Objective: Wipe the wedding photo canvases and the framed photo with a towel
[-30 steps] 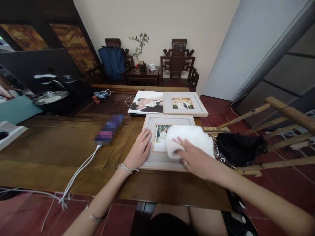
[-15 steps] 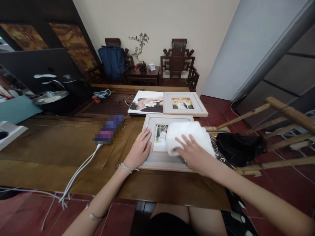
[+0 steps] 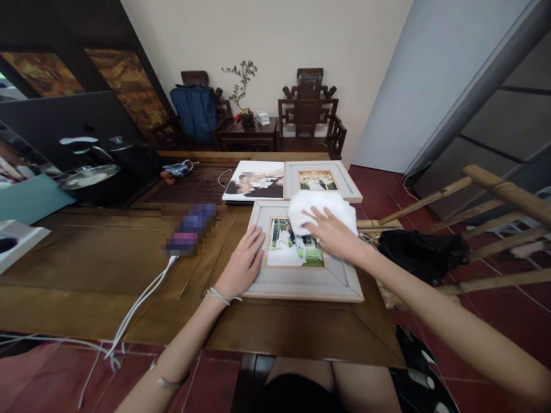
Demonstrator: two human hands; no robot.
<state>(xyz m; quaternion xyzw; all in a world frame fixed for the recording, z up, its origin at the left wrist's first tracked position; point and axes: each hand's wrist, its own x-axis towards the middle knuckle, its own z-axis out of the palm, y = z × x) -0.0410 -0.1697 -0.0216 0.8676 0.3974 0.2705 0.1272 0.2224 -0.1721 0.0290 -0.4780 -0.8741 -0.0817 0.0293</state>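
Note:
A pale wooden picture frame (image 3: 297, 281) with a photo lies flat near the front edge of the wooden table (image 3: 107, 258). My left hand (image 3: 243, 264) rests flat on the frame's left border, fingers stretched out. My right hand (image 3: 333, 235) presses a white fluffy cloth (image 3: 318, 206) onto the frame's upper right corner, fingers spread on top of the cloth. The photo in the frame is now mostly uncovered.
Two more pictures lie behind: an unframed print (image 3: 255, 182) and a second frame (image 3: 321, 180). A blurred purple object (image 3: 191, 228) with a white cable (image 3: 138, 307) lies left. A black bag (image 3: 419, 252) and bamboo poles (image 3: 495, 189) are to the right. Chairs (image 3: 307, 112) stand at the wall.
My right hand has slid the white cloth from the frame's lower right up to its upper right corner, uncovering the photo. My left hand has stayed put.

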